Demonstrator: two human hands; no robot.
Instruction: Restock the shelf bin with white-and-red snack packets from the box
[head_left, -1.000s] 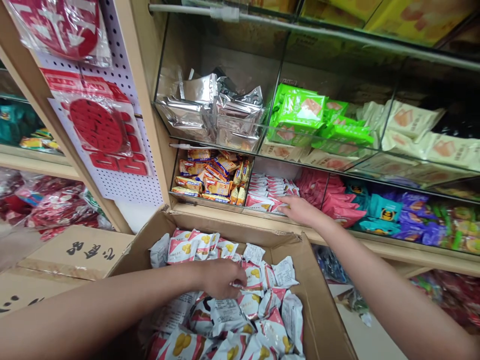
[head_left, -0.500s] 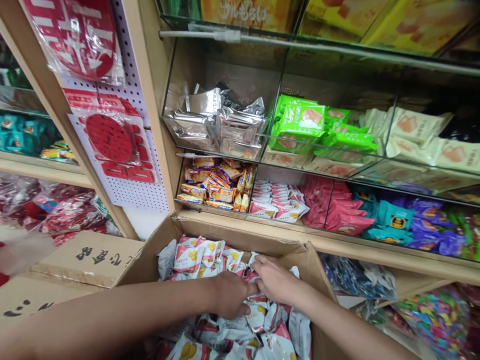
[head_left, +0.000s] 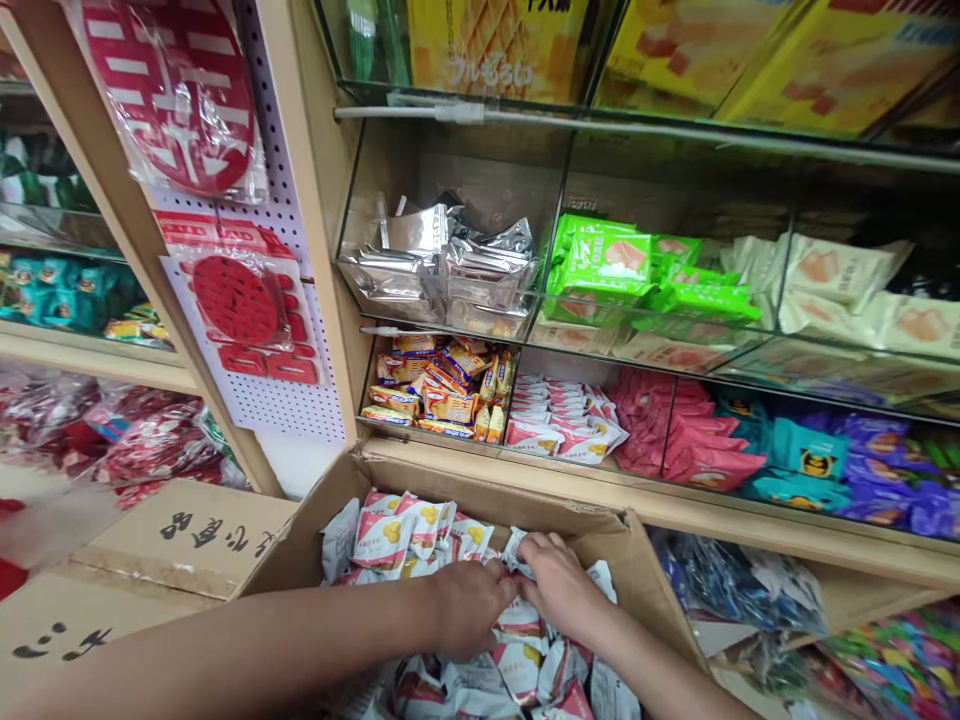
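Observation:
An open cardboard box (head_left: 480, 483) full of small white-and-pink snack packets (head_left: 390, 530) stands before me. Both my hands are inside it, close together over the middle of the pile. My left hand (head_left: 469, 607) has its fingers curled down among the packets, and what they hold is hidden. Beside it on the right, my right hand (head_left: 559, 580) bends its fingers over a white snack packet (head_left: 516, 550) and grips it. More packets lie around and below both hands.
A shelf rail (head_left: 480, 470) runs just behind the box. Above it are bins with orange packets (head_left: 446, 390), matching white-and-pink packets (head_left: 562, 425) and green packets (head_left: 600, 255). A closed carton (head_left: 187, 530) sits at left. Bagged goods (head_left: 742, 580) lie low at right.
The view has shifted, so shelves and box appear lower. My right hand's fingers have bent in over a packet; my left hand's fingers have curled further in beside it.

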